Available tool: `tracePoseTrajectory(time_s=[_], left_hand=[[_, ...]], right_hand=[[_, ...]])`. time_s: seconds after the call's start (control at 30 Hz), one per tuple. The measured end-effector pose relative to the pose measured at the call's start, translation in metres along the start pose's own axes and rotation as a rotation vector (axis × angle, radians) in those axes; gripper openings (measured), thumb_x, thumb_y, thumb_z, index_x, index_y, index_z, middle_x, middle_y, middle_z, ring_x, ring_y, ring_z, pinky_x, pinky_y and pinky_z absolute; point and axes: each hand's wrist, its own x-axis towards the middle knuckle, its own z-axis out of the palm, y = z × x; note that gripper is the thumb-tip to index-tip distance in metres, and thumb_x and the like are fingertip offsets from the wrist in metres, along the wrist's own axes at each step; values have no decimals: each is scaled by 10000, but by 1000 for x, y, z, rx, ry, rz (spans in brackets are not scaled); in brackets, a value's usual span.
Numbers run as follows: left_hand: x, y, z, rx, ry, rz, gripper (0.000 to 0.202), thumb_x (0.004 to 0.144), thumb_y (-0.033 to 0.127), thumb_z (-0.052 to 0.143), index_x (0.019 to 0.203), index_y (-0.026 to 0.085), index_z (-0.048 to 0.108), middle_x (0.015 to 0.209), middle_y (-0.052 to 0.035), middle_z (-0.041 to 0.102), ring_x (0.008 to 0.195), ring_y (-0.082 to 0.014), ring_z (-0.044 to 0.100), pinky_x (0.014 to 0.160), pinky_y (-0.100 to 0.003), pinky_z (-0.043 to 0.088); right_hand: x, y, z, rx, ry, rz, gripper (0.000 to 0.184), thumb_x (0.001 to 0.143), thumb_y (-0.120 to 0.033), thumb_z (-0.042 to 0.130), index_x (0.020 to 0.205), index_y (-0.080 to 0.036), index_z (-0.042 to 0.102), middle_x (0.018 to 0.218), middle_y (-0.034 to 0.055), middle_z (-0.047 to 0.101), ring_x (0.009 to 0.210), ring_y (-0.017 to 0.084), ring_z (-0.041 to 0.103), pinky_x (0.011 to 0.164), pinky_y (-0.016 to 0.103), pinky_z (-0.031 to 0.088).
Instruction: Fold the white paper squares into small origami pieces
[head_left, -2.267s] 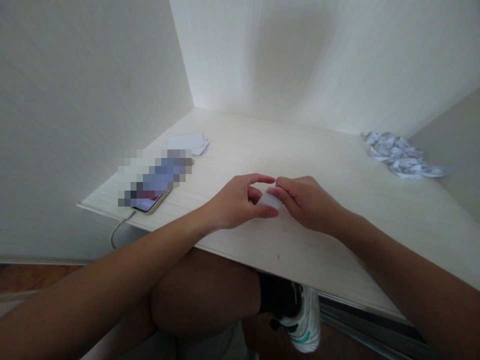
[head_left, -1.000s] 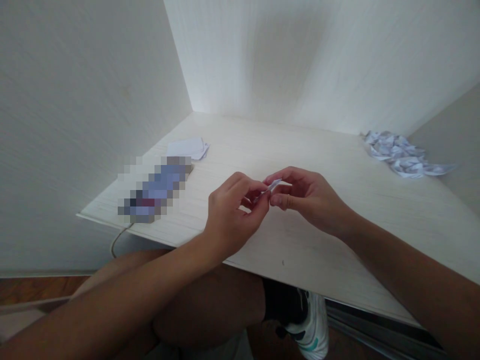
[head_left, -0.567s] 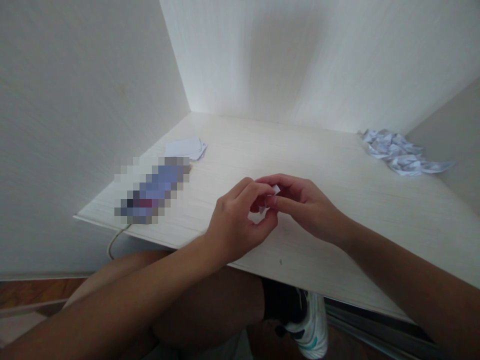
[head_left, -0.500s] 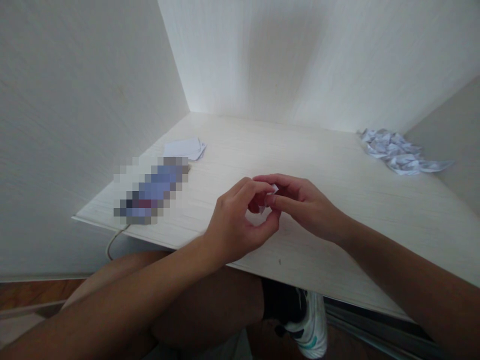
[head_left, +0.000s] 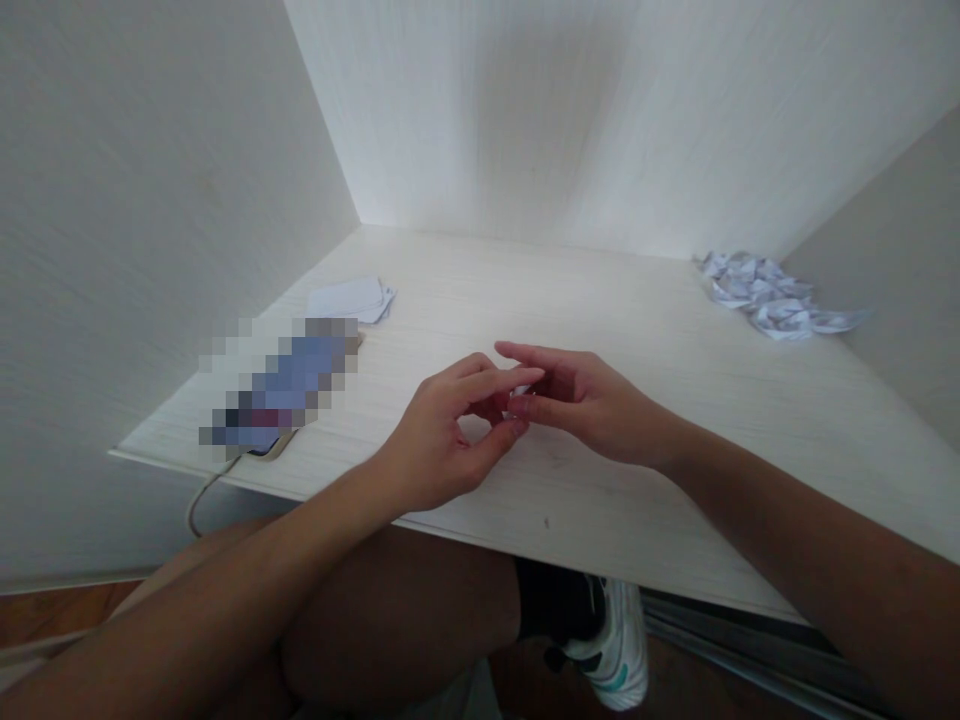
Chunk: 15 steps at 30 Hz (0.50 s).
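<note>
My left hand [head_left: 442,440] and my right hand [head_left: 581,400] meet just above the white desk [head_left: 675,400] near its front edge. Between their fingertips is a small folded piece of white paper [head_left: 517,393], almost wholly hidden by the fingers. My left thumb and forefinger pinch toward it. My right thumb and fingers close on it from the other side, with the forefinger stretched out over the top.
A small stack of white paper slips [head_left: 349,298] lies at the back left, beside a phone [head_left: 277,395] with a cable hanging off the desk edge. A heap of folded paper pieces [head_left: 769,297] sits at the back right corner. Walls enclose three sides.
Both hands lifted the paper off the desk, then sank back toward it while working it between the fingertips. The view has shifted right; less of the paper shows now.
</note>
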Motion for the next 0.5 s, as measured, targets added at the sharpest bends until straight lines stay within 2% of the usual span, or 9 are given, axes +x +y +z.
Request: tracePoseTrajectory(time_s=[0.1, 0.2, 0.3, 0.37, 0.5], left_hand=[[-1, -2, -1, 34, 18, 56, 552, 872, 40, 618, 1376, 263, 645, 974, -29, 632, 861, -140, 649, 787, -282, 600], [-1, -3, -2, 42, 55, 98, 628, 864, 29, 602, 1436, 288, 604, 1038, -44, 671, 957, -171, 671, 893, -346, 599], [-1, 0, -2, 57, 90, 121, 524, 887, 51, 608, 1348, 290, 672, 1164, -70, 712, 1067, -203, 689, 963, -398, 586], [-1, 3, -1, 78, 120, 149, 460, 894, 57, 625, 1288, 281, 702, 1225, -76, 722, 1132, -216, 691, 989, -407, 578], [-2, 6, 0, 147, 165, 183, 400, 880, 61, 680, 1225, 255, 729, 1150, -67, 751, 1097, -207, 710, 952, -369, 589]], right_hand=[[-2, 3, 3, -185, 101, -112, 676, 882, -324, 736, 1508, -166, 536, 992, 68, 766, 829, 183, 686, 743, 352, 568], [-5, 4, 4, -505, 219, -288, 676, 886, -272, 710, 1525, -172, 514, 910, 34, 729, 697, 144, 607, 656, 310, 532], [-9, 2, 5, -763, 281, -476, 688, 906, -222, 668, 1560, -227, 454, 1024, 51, 756, 769, 163, 626, 729, 335, 559], [-10, 0, 6, -851, 277, -560, 691, 928, -198, 631, 1581, -246, 407, 1154, 78, 761, 874, 191, 654, 791, 365, 577], [-10, -3, 6, -923, 257, -660, 680, 953, -163, 596, 1589, -233, 364, 1228, 99, 751, 993, 220, 672, 847, 393, 585]])
